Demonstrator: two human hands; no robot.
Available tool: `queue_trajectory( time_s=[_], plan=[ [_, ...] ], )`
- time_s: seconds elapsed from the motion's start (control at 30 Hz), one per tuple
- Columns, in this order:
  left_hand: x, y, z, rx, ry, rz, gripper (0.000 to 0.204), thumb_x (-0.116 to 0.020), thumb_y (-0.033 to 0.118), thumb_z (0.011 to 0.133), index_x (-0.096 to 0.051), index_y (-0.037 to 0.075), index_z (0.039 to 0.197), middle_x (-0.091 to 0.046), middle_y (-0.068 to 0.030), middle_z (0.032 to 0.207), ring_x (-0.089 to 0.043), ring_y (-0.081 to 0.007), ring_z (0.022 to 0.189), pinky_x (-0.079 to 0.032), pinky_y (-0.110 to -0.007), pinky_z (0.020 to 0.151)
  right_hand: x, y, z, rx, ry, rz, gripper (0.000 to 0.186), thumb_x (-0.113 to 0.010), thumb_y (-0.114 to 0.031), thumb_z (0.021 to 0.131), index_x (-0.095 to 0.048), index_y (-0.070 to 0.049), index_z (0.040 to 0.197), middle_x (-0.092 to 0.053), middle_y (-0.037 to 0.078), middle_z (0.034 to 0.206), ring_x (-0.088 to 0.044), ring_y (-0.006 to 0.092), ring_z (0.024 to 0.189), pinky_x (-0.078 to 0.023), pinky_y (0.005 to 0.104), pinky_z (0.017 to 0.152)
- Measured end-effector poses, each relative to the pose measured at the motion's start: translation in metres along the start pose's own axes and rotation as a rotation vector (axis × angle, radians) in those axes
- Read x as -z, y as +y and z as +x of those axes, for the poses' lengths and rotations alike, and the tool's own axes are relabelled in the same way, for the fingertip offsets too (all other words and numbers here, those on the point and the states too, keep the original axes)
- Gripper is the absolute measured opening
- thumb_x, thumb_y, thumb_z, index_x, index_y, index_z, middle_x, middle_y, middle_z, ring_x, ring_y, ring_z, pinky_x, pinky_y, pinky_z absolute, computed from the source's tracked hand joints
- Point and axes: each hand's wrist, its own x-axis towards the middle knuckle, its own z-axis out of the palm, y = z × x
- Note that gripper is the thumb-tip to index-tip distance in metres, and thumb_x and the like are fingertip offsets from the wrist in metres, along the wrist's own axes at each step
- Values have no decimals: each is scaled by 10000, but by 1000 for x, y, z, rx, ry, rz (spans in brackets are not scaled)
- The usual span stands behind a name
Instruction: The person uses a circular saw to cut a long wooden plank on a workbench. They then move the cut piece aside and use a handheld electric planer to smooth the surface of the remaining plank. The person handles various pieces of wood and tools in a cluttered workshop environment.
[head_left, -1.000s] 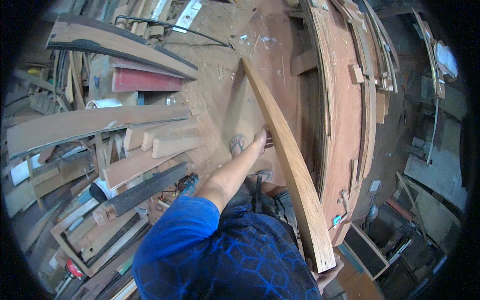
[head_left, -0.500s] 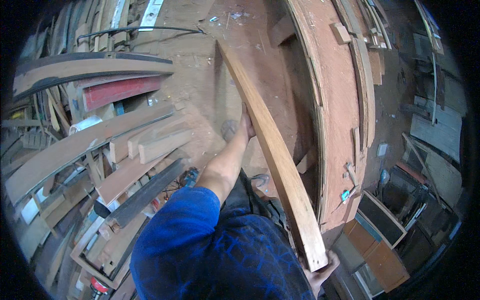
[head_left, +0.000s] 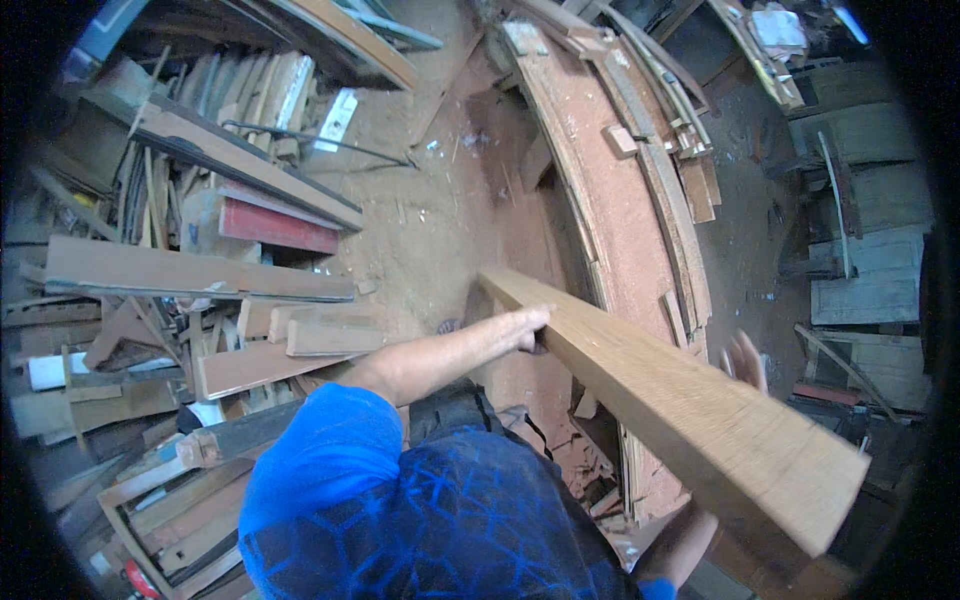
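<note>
A long, squared wooden beam (head_left: 690,400) slants across the middle, its larger-looking end at the lower right and its other end over the floor. My left hand (head_left: 532,328) grips it near the far end, partly hidden behind the edge. My right forearm (head_left: 680,540) passes beneath the beam. Beyond the beam's far side, the stretched-out fingers of my right hand (head_left: 744,362) show, slightly blurred. The palm is hidden by the wood, so I cannot tell how firmly it bears against the beam.
A long workbench (head_left: 590,140) covered in reddish sawdust runs along the right, with wood strips (head_left: 640,150) on it. At the left lie stacked boards (head_left: 200,270) and a red panel (head_left: 275,225). Old panels (head_left: 865,275) lean at the far right.
The beam has swung so its near end moved right and up toward me. My right hand has left that end and now shows past the beam's far side. My view has turned.
</note>
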Motion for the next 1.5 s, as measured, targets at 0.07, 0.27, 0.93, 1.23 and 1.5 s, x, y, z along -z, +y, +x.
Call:
queue_trajectory(
  time_s=[0.07, 0.27, 0.93, 1.23, 1.5],
  plan=[
    [-55, -32, -57, 117, -15, 29, 315, -530, 463, 1034, -655, 178, 1089, -708, -51, 982, -688, -174, 908, -597, -406, 715, 4, 7, 7, 76, 9, 29, 444, -684, -387, 924, -540, -18, 1127, -629, 114, 1010, -618, 232, 1003, -495, 411, 970],
    [-54, -156, -122, -625, 76, 777, 570, -546, 635, 971, -589, 76, 1076, -582, -103, 794, -626, -307, 789, -538, -446, 751, 55, -27, -48, 233, 270, 523, 593, -711, -453, 920, -545, 15, 1246, -643, 93, 1136, -622, 209, 1071, -500, 391, 957],
    [-296, -135, -182, -1002, -756, 140, 798, -387, 640, 1043, -336, 34, 1559, -491, -131, 1501, -522, -239, 1330, -433, -414, 1123, 101, 220, -315, -177, -515, 182, 1071, -938, -364, 567, -452, 24, 1439, -581, 258, 1383, -569, 343, 1297, -449, 461, 1072],
    [-293, -48, -50, -1038, -297, 131, 843, -324, 690, 1033, -383, 12, 1531, -507, -156, 1485, -544, -244, 1305, -426, -401, 1134, 52, 303, -370, -464, -201, -100, 605, -899, -301, 703, -604, 3, 1134, -704, 236, 938, -698, 416, 903, -538, 464, 786],
    [-237, 10, 117, -794, 18, -181, 983, -243, 830, 951, -486, 41, 1483, -624, -136, 1349, -602, -256, 1224, -463, -406, 1086, 61, 328, -285, -585, -244, -177, 579, -849, -306, 734, -606, -11, 1169, -663, 248, 886, -661, 473, 882, -509, 523, 752]
  ],
)
